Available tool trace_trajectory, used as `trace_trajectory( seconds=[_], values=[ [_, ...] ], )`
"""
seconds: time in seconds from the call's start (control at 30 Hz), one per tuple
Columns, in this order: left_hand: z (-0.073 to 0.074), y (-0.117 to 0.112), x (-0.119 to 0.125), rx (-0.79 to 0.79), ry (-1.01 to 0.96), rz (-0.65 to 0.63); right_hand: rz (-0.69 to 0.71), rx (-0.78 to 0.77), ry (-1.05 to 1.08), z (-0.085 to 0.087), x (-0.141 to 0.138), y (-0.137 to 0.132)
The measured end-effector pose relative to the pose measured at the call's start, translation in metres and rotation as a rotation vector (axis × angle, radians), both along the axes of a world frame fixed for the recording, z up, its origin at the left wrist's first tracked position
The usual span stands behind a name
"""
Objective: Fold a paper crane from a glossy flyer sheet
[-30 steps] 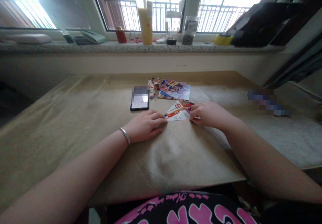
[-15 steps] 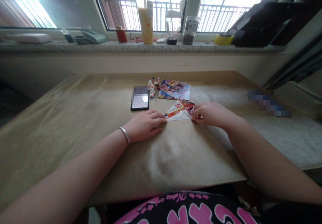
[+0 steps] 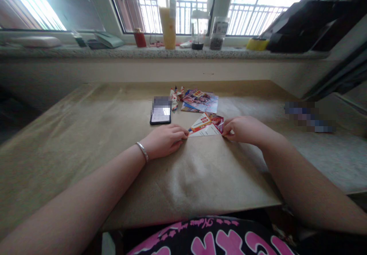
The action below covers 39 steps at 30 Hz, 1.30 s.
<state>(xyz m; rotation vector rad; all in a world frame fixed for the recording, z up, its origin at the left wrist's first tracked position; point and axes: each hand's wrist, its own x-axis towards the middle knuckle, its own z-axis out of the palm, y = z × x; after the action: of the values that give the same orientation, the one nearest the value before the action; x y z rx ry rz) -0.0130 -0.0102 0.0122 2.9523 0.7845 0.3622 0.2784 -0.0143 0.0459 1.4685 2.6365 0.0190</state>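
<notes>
A folded printed paper point(image 3: 205, 127), red, white and colourful, lies on the brown paper-covered table point(image 3: 86, 132) between my hands. My left hand point(image 3: 164, 140), with a silver bracelet on the wrist, rests fingers down and pins the paper's left corner. My right hand point(image 3: 243, 130) has its fingers curled and presses the paper's right edge. Just beyond lie a stack of colourful leaflets point(image 3: 200, 102), several small folded paper pieces point(image 3: 175, 94) and a dark phone point(image 3: 160, 113).
The windowsill point(image 3: 160, 52) behind the table carries a tall yellow cup, a red can, jars, a yellow roll of tape and a black bag at the right. A blurred object point(image 3: 309, 116) lies on the table's right side.
My right hand has slid a little to the right along the folded paper's edge, showing more of the paper. My left hand has hardly moved.
</notes>
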Motion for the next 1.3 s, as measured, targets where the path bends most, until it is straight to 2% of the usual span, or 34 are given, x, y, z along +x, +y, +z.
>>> trace_trajectory(
  seconds=[0.17, 0.47, 0.63, 0.77, 1.0, 1.3],
  values=[
    [0.001, 0.000, 0.000, -0.029, -0.015, 0.022, -0.039, -0.003, -0.043, 0.001, -0.001, -0.001],
    [0.002, 0.000, 0.000, -0.024, -0.002, 0.028, 0.003, 0.032, -0.073, 0.003, -0.002, -0.004],
    [0.003, -0.001, -0.002, -0.037, -0.018, 0.049, -0.002, 0.129, -0.100, -0.003, -0.007, -0.003],
    [0.006, -0.002, -0.004, -0.062, -0.007, 0.068, 0.014, 0.172, -0.041, -0.009, -0.012, -0.002],
    [0.010, 0.001, -0.012, -0.130, -0.045, -0.017, -0.046, 0.199, 0.010, -0.018, -0.017, 0.000],
    [0.002, 0.001, -0.007, -0.228, -0.230, 0.018, -0.137, 0.242, 0.155, -0.030, -0.028, 0.005]
  ],
)
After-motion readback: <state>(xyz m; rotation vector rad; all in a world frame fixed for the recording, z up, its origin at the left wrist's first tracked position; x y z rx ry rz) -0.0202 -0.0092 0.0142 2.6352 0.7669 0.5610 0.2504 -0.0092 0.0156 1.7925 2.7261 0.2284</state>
